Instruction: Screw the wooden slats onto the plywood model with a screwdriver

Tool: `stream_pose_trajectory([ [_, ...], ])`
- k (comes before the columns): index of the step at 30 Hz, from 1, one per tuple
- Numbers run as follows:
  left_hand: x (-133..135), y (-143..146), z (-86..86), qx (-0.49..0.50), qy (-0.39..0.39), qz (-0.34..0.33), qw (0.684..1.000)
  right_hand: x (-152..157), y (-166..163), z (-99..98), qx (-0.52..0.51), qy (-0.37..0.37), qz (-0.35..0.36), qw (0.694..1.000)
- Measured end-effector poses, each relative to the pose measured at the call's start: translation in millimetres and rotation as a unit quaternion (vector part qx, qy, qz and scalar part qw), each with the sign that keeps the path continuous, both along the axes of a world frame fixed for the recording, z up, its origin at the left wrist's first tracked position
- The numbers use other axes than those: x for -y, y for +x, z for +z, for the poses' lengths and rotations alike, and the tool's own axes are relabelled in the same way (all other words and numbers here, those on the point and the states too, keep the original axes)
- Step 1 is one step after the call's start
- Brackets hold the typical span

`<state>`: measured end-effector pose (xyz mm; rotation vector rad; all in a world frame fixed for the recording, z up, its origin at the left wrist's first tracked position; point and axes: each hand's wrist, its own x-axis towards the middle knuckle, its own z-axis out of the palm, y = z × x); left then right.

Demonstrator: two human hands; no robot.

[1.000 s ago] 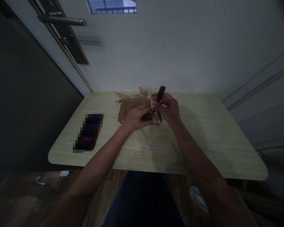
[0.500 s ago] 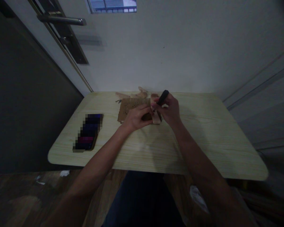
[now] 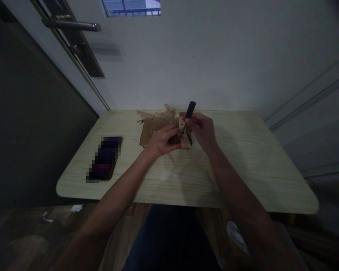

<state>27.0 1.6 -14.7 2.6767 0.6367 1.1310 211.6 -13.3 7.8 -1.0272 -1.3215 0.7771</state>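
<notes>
A black-handled screwdriver (image 3: 190,110) is gripped in the fingers of my right hand (image 3: 202,128). It stands nearly upright, its thin shaft reaching down to a pale wooden piece (image 3: 186,141) with a dark hole in it. My left hand (image 3: 164,140) rests on a piece of brown cardboard (image 3: 146,130) dotted with small dark holes, thumb and fingers closed on the near part of the wooden piece. Whether the tip sits in a hole or on a screw is too small to tell.
Behind the cardboard lie pale wooden scraps (image 3: 168,111) and small dark bits (image 3: 141,121), perhaps screws. A phone (image 3: 104,158) lies at the left of the light wooden table (image 3: 242,169). A white door with a metal handle (image 3: 72,25) stands directly behind the table.
The screwdriver has swung more upright, its handle end moving up and left, and its shaft now shows. My right fingers have shifted around it. My left hand stays in place.
</notes>
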Motion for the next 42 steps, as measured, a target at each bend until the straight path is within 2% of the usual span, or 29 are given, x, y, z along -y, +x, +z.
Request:
stream_pose_trajectory([
  [4,-1.0,-0.3,-1.4,0.003,0.001,-0.004,1.0,-0.9,-3.0,-0.9,0.014,0.014,-0.037,0.999],
  [10,-2.5,-0.3,-1.7,0.0,0.002,-0.008,1.0,-4.0,-5.1,-4.9,-0.002,0.022,-0.05,0.998],
  [14,-1.5,-0.5,-0.5,-0.004,-0.002,-0.002,1.0,-4.0,-5.4,-7.0,-0.043,0.023,-0.022,0.999],
  [22,-0.6,-0.3,-1.0,-0.003,-0.007,0.001,1.0,1.4,-0.4,-2.5,-0.038,0.029,0.042,0.998],
  [31,-1.3,-0.7,-2.1,0.009,-0.01,-0.01,1.0,-0.6,-5.4,-3.9,-0.016,0.031,-0.045,0.998],
  [36,-1.4,-0.4,-3.2,-0.004,-0.002,0.007,1.0,-2.0,-5.0,-5.0,-0.01,0.041,-0.042,0.998],
  [42,-0.6,0.0,-1.3,0.003,0.015,-0.002,1.0,0.9,-4.8,-1.9,-0.001,0.036,-0.023,0.999],
])
